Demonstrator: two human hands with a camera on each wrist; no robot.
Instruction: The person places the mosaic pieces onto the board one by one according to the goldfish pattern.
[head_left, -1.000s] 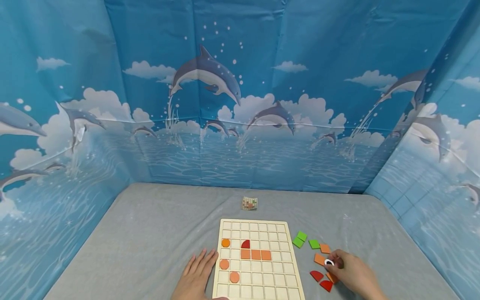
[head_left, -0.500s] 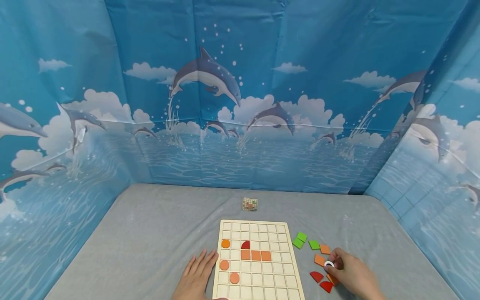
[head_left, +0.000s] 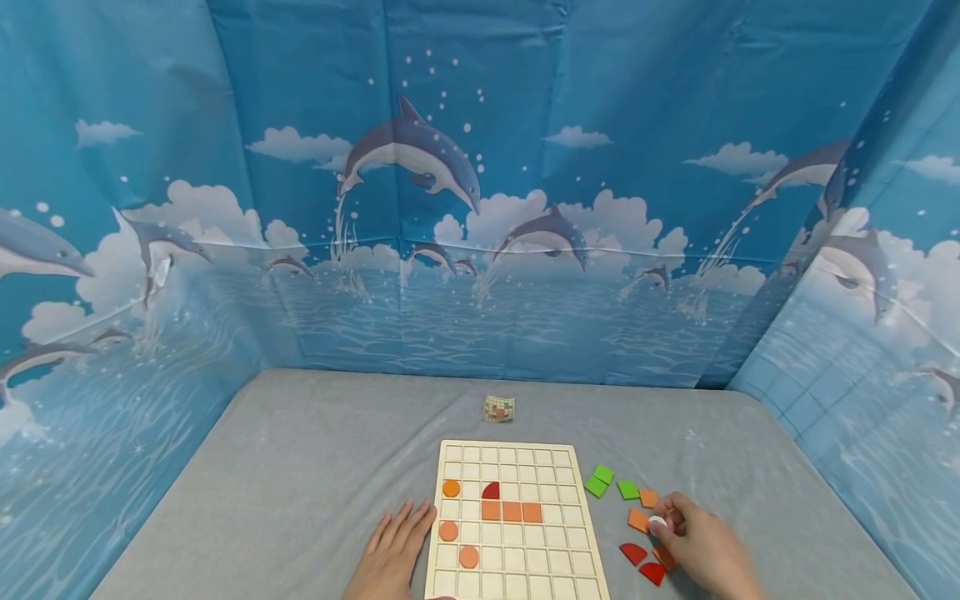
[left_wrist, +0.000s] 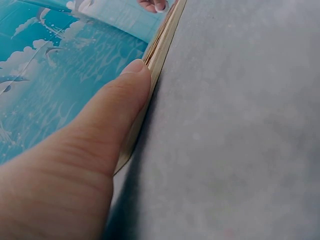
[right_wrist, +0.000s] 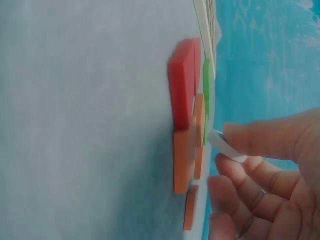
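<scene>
A cream grid board (head_left: 558, 533) lies on the grey cloth. On it sit several orange circles and squares and a red quarter-circle (head_left: 491, 491). My left hand (head_left: 393, 550) rests flat at the board's left edge, fingers extended. In the left wrist view its thumb (left_wrist: 112, 100) touches the board's near edge. Between thumb and fingers, my right hand (head_left: 708, 537) pinches a small white disc (right_wrist: 227, 146) with a dark patch, above loose orange squares (head_left: 638, 521). Two red quarter-circles (head_left: 633, 553) lie beside that hand, near an orange tile (head_left: 664, 557) that it partly covers.
Several green tiles (head_left: 602, 474) lie right of the board. Behind the board is a small printed card (head_left: 498, 408) with a coloured grid pattern. A dolphin-printed curtain (head_left: 480, 317) encloses the table's back and sides.
The white disc has tilted in my right hand's fingers, and the dark patch seen before no longer shows in the head view. My left hand and the board pieces stay as they were.
</scene>
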